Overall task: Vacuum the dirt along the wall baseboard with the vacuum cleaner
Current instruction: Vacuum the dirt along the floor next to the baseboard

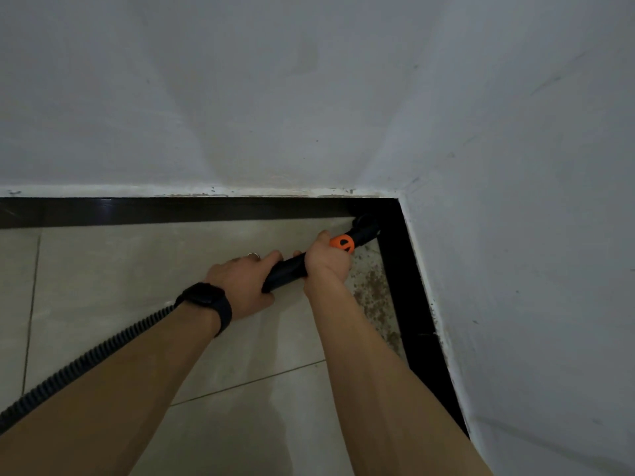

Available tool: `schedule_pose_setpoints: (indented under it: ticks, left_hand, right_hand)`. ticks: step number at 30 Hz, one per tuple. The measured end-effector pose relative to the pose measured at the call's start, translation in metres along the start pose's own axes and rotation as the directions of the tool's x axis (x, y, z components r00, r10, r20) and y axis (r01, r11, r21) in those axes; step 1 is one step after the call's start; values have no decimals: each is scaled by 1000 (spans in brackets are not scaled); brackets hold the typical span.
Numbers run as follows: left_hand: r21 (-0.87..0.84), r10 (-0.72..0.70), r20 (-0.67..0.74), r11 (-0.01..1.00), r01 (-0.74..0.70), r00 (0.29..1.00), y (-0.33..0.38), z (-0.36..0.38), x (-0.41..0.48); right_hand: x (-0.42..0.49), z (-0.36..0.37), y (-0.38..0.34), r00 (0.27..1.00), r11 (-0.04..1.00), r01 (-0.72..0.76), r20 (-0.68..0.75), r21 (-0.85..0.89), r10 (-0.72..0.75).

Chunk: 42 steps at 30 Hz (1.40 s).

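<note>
1. Since the ribbed hose (103, 352) trails off to the lower left across the floor (120, 269), leave it slack there so it does not tug the tool back from the corner.
2. The left hand (240, 286) grips the rear of the black wand (287, 269), fingers curled round it; let this hand steer and set a low angle.
3. The right hand (326, 259) holds the wand further forward, fingers wrapped round it just behind the orange collar (342, 242); light downward pressure should be enough.
4. The nozzle (366, 225) sits in the corner where the two black skirtings meet; whether it touches them I cannot tell.
5. The dirt (372, 290) lies in a brown band on the floor beside the right-hand baseboard (410, 304). I judge a slow pull back along that strip best, with the nozzle mouth flat against the joint.
</note>
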<state>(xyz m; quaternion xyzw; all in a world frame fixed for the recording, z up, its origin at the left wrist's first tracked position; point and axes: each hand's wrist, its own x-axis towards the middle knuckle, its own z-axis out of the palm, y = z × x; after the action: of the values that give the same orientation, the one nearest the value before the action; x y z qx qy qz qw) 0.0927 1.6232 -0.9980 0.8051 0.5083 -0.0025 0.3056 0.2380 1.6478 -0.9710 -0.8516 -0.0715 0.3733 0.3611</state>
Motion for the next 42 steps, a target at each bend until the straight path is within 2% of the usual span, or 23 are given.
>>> schedule_pose_setpoints:
  ticks: [3, 7, 12, 18, 31, 42]
  left_hand:
    - [-108, -77, -182, 992, 58, 980, 13, 25, -17]
    - [-376, -166, -86, 918, 122, 982, 23, 35, -19]
    - [-453, -147, -17, 883, 123, 989, 22, 33, -13]
    - [-428, -148, 26, 892, 144, 989, 24, 28, -12]
    - [-295, -113, 23, 949, 115, 993, 35, 32, -30]
    - [-99, -86, 39, 991, 89, 996, 45, 16, -40]
  right_hand:
    - [0, 1, -9, 996, 984, 77, -22, -160, -81]
    - [-3, 0, -12, 986, 910, 164, 52, -380, -156]
    - [-5, -5, -13, 973, 855, 229, 108, -466, -201]
    - [-7, -8, -11, 977, 881, 211, 93, -424, -190]
    - [-8, -32, 7, 976, 898, 212, 131, -386, -174]
    - [0, -42, 30, 983, 988, 143, 126, -59, -135]
